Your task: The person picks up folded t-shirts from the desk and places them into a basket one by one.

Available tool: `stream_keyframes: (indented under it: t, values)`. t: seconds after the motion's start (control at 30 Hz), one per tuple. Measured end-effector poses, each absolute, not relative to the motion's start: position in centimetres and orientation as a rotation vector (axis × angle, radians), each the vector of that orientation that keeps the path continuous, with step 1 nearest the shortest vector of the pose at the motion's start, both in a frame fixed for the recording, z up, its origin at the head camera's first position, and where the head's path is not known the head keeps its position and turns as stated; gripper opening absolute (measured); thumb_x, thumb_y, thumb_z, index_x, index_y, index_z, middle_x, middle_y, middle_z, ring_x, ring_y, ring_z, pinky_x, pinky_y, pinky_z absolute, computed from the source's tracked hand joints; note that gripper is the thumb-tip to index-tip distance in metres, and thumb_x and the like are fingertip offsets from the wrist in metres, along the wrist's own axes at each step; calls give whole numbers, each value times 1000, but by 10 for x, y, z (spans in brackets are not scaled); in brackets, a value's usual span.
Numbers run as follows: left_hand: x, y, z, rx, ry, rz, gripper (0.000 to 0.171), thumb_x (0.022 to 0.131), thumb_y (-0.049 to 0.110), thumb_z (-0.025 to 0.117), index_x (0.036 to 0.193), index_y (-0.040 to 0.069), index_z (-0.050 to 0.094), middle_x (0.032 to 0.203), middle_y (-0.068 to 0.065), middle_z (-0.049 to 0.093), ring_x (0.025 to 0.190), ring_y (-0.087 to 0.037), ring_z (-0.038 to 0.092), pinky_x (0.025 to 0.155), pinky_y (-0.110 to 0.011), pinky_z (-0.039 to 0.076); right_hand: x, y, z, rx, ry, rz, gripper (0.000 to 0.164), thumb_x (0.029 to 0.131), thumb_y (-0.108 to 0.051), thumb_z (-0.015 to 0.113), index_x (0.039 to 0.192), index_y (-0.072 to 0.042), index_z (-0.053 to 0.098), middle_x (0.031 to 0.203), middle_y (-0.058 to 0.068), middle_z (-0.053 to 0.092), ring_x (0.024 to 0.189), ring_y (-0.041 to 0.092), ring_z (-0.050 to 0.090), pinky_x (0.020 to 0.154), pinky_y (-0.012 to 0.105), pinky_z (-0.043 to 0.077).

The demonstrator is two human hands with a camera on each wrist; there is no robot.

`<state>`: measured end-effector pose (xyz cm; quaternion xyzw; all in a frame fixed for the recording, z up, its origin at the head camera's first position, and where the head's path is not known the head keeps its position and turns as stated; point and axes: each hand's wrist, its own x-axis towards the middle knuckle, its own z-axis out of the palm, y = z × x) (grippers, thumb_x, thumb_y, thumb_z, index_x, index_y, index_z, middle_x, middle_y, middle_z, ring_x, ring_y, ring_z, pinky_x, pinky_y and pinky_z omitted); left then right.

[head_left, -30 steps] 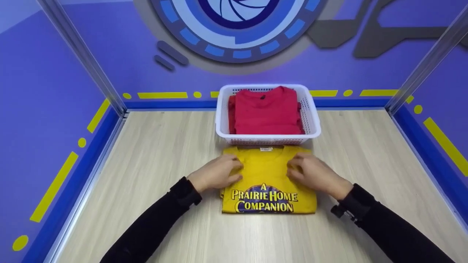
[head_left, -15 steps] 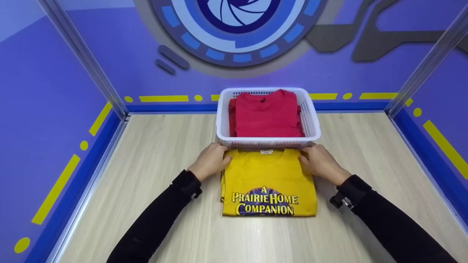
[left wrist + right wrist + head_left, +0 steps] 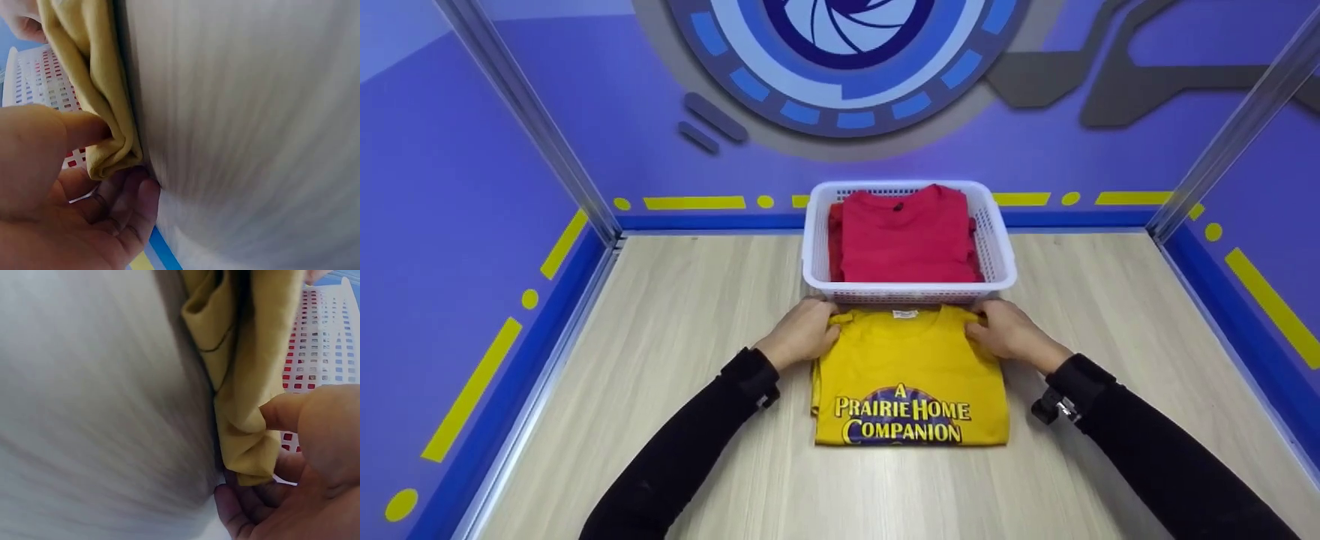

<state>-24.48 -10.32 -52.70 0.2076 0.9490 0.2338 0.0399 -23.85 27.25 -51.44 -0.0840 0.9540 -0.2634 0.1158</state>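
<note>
A folded yellow T-shirt [image 3: 911,360] with printed lettering lies flat on the table, its collar toward the basket. At its far left corner my left hand [image 3: 802,330] pinches the folded layers, thumb on top. The left wrist view shows the fingers curling under the edge of the yellow cloth [image 3: 104,101]. My right hand [image 3: 1011,334] grips the far right corner the same way. In the right wrist view, the thumb presses the folded cloth [image 3: 253,410] and the other fingertips reach beneath it at the table surface.
Just beyond the shirt stands a white perforated basket [image 3: 817,289], with a folded red T-shirt [image 3: 904,240] on top of other reddish cloth inside. Purple panels enclose the wooden table [image 3: 705,300] at the back [image 3: 697,172] and both sides.
Both hands have moved from the upper front of the yellow T-shirt out to its far corners and taken hold there. Over the last half second they shift slightly inward. The basket stays put.
</note>
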Motion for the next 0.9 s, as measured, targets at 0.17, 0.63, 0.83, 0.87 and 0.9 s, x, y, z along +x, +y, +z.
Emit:
stream_keyframes:
  t: [0.17,0.63,0.83,0.87,0.9]
  values:
    - [-242,-107,-527,638,2842,843,21,106,16,66,118,2,77,118,-17,79,111,-34,75,105,-48,62,-238,275,-511,-246,2753,-839,37,108,-24,65,132,4,69,129,27,71,117,39,64,107,56,54]
    - [-234,-118,-504,696,2814,865,25,110,19,66,127,4,77,121,-15,78,113,-31,70,106,-47,58,-227,280,-478,-274,2685,-847,25,109,-28,68,120,-6,73,94,10,62,85,25,60,71,33,51]
    - [-227,-124,-480,688,2813,897,21,109,22,67,121,9,78,109,-8,77,95,-23,63,88,-38,54,-216,283,-452,-305,2697,-903,30,107,-25,72,129,-5,77,108,15,74,86,23,66,73,30,58]
    - [-226,-125,-474,706,2813,915,21,109,21,67,121,9,78,109,-8,77,95,-23,64,88,-38,55,-215,283,-447,-313,2704,-905,32,107,-25,72,131,-4,77,112,17,75,88,24,67,75,30,59]
    - [-226,-126,-469,728,2816,930,20,109,21,67,120,8,78,110,-9,78,95,-23,64,89,-39,56,-213,284,-441,-317,2709,-906,33,108,-25,71,133,-4,76,115,19,76,90,24,68,77,31,60]
